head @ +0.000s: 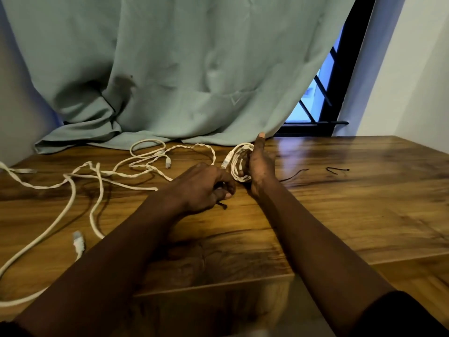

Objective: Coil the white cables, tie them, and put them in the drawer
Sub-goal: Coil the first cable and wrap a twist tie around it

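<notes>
My right hand [258,164] holds a small coil of white cable [239,164] upright above the wooden table, thumb pointing up, a plug end [227,160] sticking out at the coil's left. Just left of it, my left hand [204,187] is closed on a thin black tie [222,205], whose end hangs below the fingers. Loose white cables [97,176] lie tangled across the left half of the table, one plug [78,242] near the front left. No drawer is in view.
Two more black ties lie on the wooden table [364,203], one [294,175] close to my right wrist and one [337,170] further right. A green curtain [170,81] hangs down onto the table's back edge. A dark window frame [323,113] is at the back right.
</notes>
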